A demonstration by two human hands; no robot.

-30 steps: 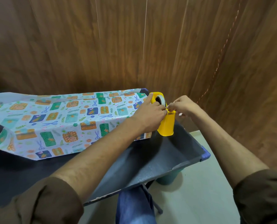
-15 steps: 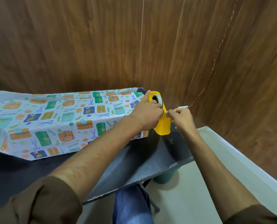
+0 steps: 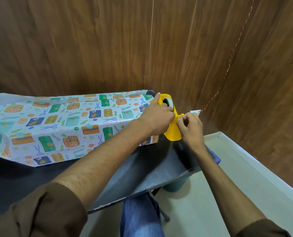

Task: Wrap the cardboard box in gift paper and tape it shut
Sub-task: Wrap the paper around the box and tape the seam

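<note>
Left of my left hand [image 3: 156, 117]: thin printed gift paper [image 3: 70, 124], cardboard box hidden under it, I judge. Left hand grips the yellow plastic tape dispenser [image 3: 172, 130]; right hand [image 3: 191, 129] pinches at its cutter. Tape's light, sticky: hold its tip.

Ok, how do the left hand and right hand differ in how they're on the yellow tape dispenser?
The left hand wraps the roll end of the tape dispenser; the right hand only pinches at its cutter end. The left hand lies over the edge of the gift paper; the right hand is clear of it. The left index finger is straight; the right fingers are all curled. Both touch the dispenser.
</note>
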